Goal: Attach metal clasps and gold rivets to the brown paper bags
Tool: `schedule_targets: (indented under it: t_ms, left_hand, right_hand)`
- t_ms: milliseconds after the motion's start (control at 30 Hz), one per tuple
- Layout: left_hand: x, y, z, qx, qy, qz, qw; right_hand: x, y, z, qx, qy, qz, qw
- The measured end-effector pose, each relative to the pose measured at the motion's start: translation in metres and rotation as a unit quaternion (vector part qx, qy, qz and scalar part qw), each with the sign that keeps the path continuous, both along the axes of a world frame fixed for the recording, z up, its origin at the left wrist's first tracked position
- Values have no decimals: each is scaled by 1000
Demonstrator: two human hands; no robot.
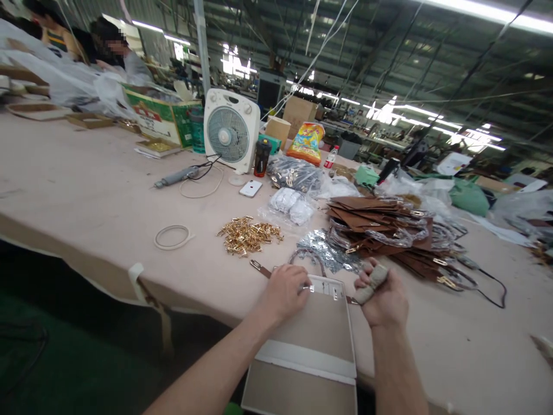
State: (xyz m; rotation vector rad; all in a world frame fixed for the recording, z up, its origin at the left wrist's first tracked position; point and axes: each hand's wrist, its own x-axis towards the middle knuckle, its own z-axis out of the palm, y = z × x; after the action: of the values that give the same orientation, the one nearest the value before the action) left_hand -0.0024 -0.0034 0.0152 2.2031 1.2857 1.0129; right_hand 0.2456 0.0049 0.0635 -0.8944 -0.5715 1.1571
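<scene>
A beige bag panel with white edging and a pale cross band lies before me, overhanging the table's front edge. My left hand rests on its upper left part, fingers curled at a small shiny metal piece. Another metal piece sits on the white strip to the right. Over the panel's upper right corner, my right hand is closed, with a grey wrapping round one digit; what it holds is hidden. Brown straps with metal ends stick out on both sides, one strap at left.
Gold metal fittings lie heaped beyond my left hand. Brown bag pieces are stacked at right near silvery plates. Farther back are a phone, a corded grey tool and a fan. People sit at far left.
</scene>
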Motion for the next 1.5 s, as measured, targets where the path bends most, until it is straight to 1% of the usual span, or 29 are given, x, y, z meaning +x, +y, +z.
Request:
schedule_targets:
  t_ms: [67,133,200,267,367,500,567,633,800,900,1067,1267,1400,1500]
  left_hand:
    - [0,-2,1,10,3,0,1000]
    - [-2,-4,0,23,2,-3,1000]
    - [-3,-5,0,33,0,-9,999]
    - [-5,-5,-1,35,-5,-14,999]
    - [-6,-4,-2,32,-14,-13,999]
    - [-5,-1,-5,30,-24,-12,999]
    - [-5,1,-7,31,-26,-14,999]
    - [-4,1,-9,31,-25,-12,999]
    - [-3,1,-11,33,-15,-1,999]
    - [-4,0,-9,37,-10,1,999]
    - [-6,0,-5,33,-13,-4,999]
    - [-5,0,-7,24,-14,1,1000]
    - [-5,1,-8,18,-15,6,1000]
    - [-4,1,-8,13,-14,4,1000]
  right_hand:
    - [-39,14,10,31,35,49,998]
    - [-72,25,12,44,19,72,996]
    - [-93,33,7,52,-22,83,995]
    - [-101,39,1,64,-60,90,992]
    - [-92,43,1,84,-83,78,990]
    - [-67,46,18,89,-68,26,993]
    - [-62,47,22,89,-62,20,994]
    - [-65,47,19,79,-64,34,994]
    - [-92,49,-9,32,-76,81,993]
    - [-100,51,-18,23,-63,91,994]
    - [-99,54,-19,31,-79,101,991]
    - [-102,58,-21,37,-118,95,988]
    - [-102,58,-22,43,-126,112,985]
    - [-101,54,-24,64,-131,128,981]
